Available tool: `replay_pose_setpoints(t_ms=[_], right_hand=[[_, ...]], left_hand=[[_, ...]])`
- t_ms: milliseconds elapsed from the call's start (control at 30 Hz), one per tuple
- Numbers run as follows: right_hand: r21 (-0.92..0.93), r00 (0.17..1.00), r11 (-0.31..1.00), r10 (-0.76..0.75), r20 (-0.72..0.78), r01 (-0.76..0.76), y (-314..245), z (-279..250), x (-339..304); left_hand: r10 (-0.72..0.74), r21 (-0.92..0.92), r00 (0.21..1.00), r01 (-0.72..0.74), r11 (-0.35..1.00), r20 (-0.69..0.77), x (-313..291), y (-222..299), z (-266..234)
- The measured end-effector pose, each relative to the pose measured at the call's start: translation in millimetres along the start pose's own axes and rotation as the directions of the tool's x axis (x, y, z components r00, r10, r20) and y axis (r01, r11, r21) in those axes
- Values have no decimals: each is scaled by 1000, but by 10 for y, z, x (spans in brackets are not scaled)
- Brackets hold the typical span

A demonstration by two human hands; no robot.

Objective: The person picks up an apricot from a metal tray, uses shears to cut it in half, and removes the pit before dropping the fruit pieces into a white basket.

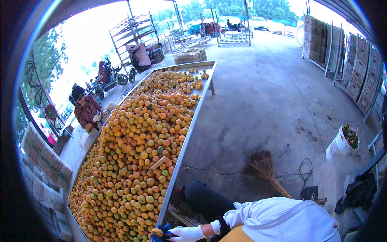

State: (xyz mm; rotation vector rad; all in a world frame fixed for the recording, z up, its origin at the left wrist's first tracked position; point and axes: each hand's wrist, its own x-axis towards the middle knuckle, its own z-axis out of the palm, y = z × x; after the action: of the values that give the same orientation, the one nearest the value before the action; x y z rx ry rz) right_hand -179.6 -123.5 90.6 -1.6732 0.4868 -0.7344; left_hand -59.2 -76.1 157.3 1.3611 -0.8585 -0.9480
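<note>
At the lower edge, my right hand point(186, 233) comes in from the right in a white glove and white sleeve. Its fingers close near a thin dark strip that I cannot make out well. Against it, at the near corner of the fruit table, blue glove fingers, seemingly my left hand point(161, 236), curl around an apricot point(157, 232); the rest of that hand is cut off. Beside both hands a long metal-rimmed table point(184, 158) carries a deep heap of orange-yellow apricots point(137, 141). A short pale wooden stick point(159, 163) lies on the heap.
A co-worker point(86, 108) in white gloves sits at the table's far left side. To the right are a straw broom point(264, 167), a white bucket point(342, 142) with leaves, and stacked crates point(358, 68). Parked scooters point(109, 78) and another crate point(189, 55) stand beyond.
</note>
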Motion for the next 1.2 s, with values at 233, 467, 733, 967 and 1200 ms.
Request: replay_pose_setpoints(t_ms=[233,467,733,967,1200], right_hand=[[6,1000,1000,21,-3,-21,-19,-90,-20],[43,999,998,39,14,-39,85,16,-19],[24,997,997,-75,-28,76,85,-53,-31],[40,998,997,-61,-23,62,51,-74,-62],[137,996,987,80,44,-86,280,-52,-45]], left_hand=[[-55,110,994,44,993,92,36,136,-46],[-53,234,993,27,972,103,-145,534,-32],[-30,183,993,9,983,113,-181,444,55],[-6,144,993,-12,990,120,-185,379,81],[32,182,987,-60,981,155,-155,287,21]])
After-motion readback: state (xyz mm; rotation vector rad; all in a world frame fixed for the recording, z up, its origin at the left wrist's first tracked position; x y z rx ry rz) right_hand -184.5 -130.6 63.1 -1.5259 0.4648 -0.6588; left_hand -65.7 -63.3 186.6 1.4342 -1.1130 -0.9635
